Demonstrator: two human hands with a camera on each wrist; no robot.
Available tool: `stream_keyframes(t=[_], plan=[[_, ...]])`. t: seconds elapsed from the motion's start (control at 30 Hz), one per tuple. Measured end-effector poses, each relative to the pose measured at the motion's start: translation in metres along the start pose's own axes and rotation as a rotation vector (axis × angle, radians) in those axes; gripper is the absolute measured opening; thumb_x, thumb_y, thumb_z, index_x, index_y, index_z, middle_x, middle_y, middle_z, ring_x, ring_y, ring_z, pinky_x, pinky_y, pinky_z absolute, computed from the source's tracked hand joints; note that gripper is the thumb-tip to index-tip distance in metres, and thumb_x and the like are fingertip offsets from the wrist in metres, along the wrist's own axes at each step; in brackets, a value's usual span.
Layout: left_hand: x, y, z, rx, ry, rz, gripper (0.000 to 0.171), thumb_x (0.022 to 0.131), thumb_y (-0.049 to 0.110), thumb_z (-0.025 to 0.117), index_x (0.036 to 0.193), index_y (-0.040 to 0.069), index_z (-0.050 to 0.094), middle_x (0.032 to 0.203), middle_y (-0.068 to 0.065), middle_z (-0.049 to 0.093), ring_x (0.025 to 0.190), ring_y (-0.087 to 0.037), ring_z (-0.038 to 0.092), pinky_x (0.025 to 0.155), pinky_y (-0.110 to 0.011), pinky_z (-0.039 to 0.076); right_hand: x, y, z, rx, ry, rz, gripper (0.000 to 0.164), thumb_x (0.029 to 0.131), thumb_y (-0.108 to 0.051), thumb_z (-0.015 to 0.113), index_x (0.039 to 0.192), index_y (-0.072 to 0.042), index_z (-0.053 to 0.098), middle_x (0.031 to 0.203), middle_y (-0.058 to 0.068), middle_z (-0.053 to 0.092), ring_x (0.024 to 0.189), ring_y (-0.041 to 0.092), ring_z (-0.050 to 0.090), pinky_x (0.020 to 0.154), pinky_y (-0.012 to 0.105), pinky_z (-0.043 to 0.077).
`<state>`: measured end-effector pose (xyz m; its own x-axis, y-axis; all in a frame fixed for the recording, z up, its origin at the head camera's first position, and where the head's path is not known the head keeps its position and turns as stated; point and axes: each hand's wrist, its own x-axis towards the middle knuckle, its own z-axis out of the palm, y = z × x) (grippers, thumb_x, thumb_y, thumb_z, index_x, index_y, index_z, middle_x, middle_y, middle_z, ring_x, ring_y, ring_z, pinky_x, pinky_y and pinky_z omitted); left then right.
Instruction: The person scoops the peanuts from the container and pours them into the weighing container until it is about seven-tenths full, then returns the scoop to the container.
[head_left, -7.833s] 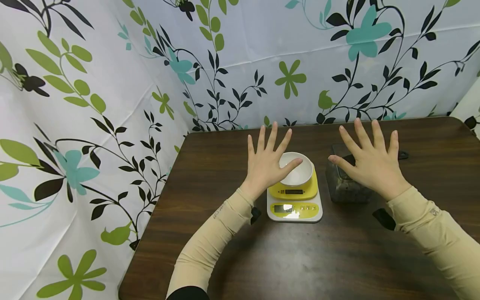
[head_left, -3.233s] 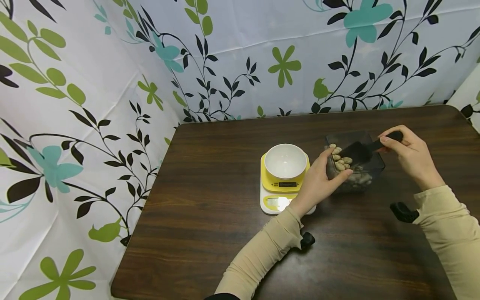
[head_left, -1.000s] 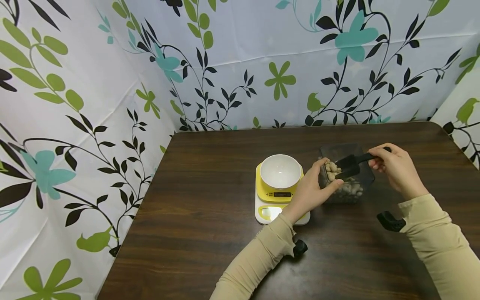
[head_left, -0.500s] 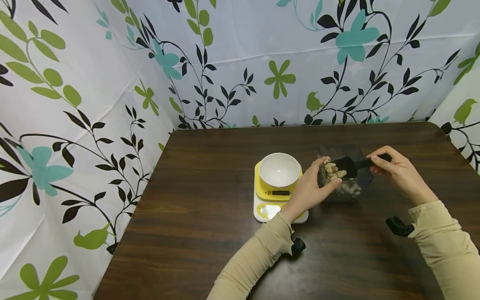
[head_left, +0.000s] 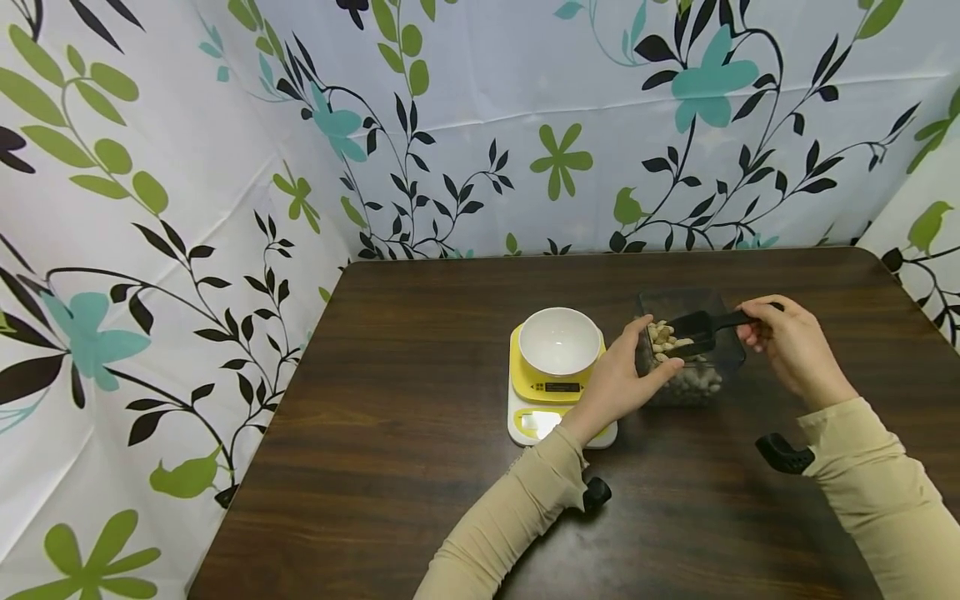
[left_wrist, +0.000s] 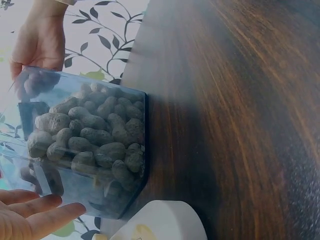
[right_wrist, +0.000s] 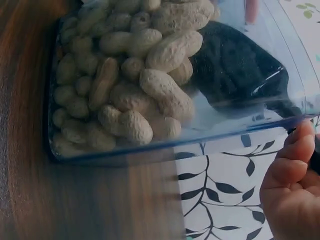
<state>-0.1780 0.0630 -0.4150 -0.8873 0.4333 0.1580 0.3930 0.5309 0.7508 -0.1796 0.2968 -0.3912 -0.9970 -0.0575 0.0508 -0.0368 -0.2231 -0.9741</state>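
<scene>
Thumb and fingers of my right hand (head_left: 789, 343) pinch the slim, rounded handle of a black scoop (head_left: 697, 327). Its blade, smooth and wide with sloping shoulders, reaches inside a box (head_left: 686, 298) of clear, smoky-looking material with straight walls. My left hand (head_left: 618, 375) stays flat-fingered at the box's near left corner, fingers almost straight along the outside of the wall, the thumb spread apart from them. The box stands on the table, open at the top, and peanuts (right_wrist: 165, 92) in their shells heap across its bottom: pale, dry, pinched at the waist, their skins netted with fine ridges. Scoop and peanuts lie close together; how many shells rest in the blade I cannot tell.

Just left of the box sits a kitchen scale (head_left: 522, 379), white with a yellow top, its corners rounded and its lower panel washed out by glare. A round white bowl (head_left: 560, 350), glossy and smooth, stands upright on it. Beneath everything runs the brown, streaky wood grain of the table (head_left: 390, 417). Behind hangs creased white cloth (head_left: 480, 50) printed with leaves and flowers.
</scene>
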Motion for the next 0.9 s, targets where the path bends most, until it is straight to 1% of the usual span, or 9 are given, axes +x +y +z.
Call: stream_keyframes(t=[0.03,0.1,0.27,0.33,0.43,0.57,0.67,0.73,0.9], plan=[[0.0,0.0,0.0,-0.002,-0.002,-0.001,0.069,0.091,0.054,0.05,0.148,0.025,0.025,0.15,0.002,0.036,0.133,-0.016,0.043,0.101,-0.033,0.044,0.0,0.001,0.0,-0.001,0.001,-0.005,0.01,0.097,-0.016,0.05,0.097,-0.01,0.059,0.068,-0.002,0.063,0.061,0.008,0.054,0.054,0.02,0.04],[-0.001,-0.001,0.001,-0.005,-0.006,-0.004,0.069,0.091,0.054,0.05,0.148,0.024,0.025,0.149,0.002,0.036,0.132,-0.016,0.043,0.101,-0.033,0.044,-0.002,0.004,-0.001,0.001,-0.035,-0.031,0.011,0.097,-0.014,0.048,0.098,-0.009,0.058,0.071,-0.001,0.062,0.063,0.008,0.053,0.056,0.021,0.039],[-0.003,-0.001,0.002,-0.011,-0.022,-0.018,0.069,0.09,0.055,0.05,0.148,0.028,0.023,0.149,0.003,0.036,0.132,-0.016,0.044,0.1,-0.034,0.045,-0.008,0.011,-0.009,0.015,-0.197,-0.139,0.02,0.099,-0.004,0.038,0.102,-0.006,0.058,0.08,0.001,0.058,0.069,0.01,0.051,0.062,0.02,0.041],[-0.003,-0.001,0.001,-0.012,-0.022,-0.017,0.069,0.09,0.055,0.049,0.148,0.029,0.023,0.15,0.003,0.035,0.132,-0.016,0.044,0.1,-0.034,0.045,-0.009,0.012,-0.011,0.025,-0.219,-0.148,0.021,0.1,-0.004,0.036,0.103,-0.006,0.057,0.081,0.001,0.058,0.07,0.01,0.052,0.062,0.019,0.042],[-0.003,-0.001,0.001,-0.013,-0.022,-0.011,0.069,0.09,0.055,0.049,0.148,0.029,0.022,0.15,0.003,0.035,0.132,-0.016,0.044,0.1,-0.034,0.045,-0.009,0.011,-0.011,0.05,-0.18,-0.102,0.019,0.1,-0.007,0.039,0.102,-0.006,0.058,0.078,0.0,0.06,0.067,0.009,0.052,0.06,0.02,0.042],[-0.002,-0.001,0.0,-0.013,-0.022,0.001,0.068,0.09,0.055,0.049,0.148,0.029,0.022,0.15,0.002,0.035,0.131,-0.017,0.046,0.098,-0.034,0.046,-0.01,0.01,-0.009,0.143,-0.133,-0.047,0.018,0.099,-0.008,0.042,0.099,-0.005,0.06,0.072,0.002,0.064,0.064,0.009,0.055,0.056,0.02,0.041],[-0.002,-0.003,0.0,-0.011,-0.021,0.012,0.068,0.091,0.053,0.05,0.148,0.028,0.023,0.149,0.001,0.036,0.129,-0.017,0.047,0.097,-0.033,0.047,-0.01,0.01,-0.007,0.204,-0.133,-0.04,0.021,0.099,-0.006,0.041,0.098,-0.003,0.061,0.071,0.004,0.065,0.063,0.01,0.057,0.055,0.019,0.042],[-0.001,-0.004,0.0,-0.012,-0.019,0.015,0.069,0.09,0.053,0.051,0.147,0.026,0.024,0.149,0.001,0.037,0.129,-0.017,0.047,0.097,-0.033,0.047,-0.01,0.009,-0.006,0.214,-0.123,-0.037,0.022,0.099,-0.006,0.041,0.097,-0.003,0.062,0.07,0.004,0.065,0.062,0.01,0.057,0.055,0.019,0.043],[0.001,-0.006,-0.001,-0.036,-0.022,0.012,0.069,0.089,0.053,0.054,0.147,0.028,0.025,0.149,0.002,0.037,0.131,-0.017,0.046,0.099,-0.034,0.046,-0.012,0.007,-0.005,0.239,-0.087,-0.019,0.023,0.099,-0.009,0.042,0.095,-0.002,0.064,0.068,0.005,0.064,0.059,0.012,0.056,0.053,0.02,0.043]])
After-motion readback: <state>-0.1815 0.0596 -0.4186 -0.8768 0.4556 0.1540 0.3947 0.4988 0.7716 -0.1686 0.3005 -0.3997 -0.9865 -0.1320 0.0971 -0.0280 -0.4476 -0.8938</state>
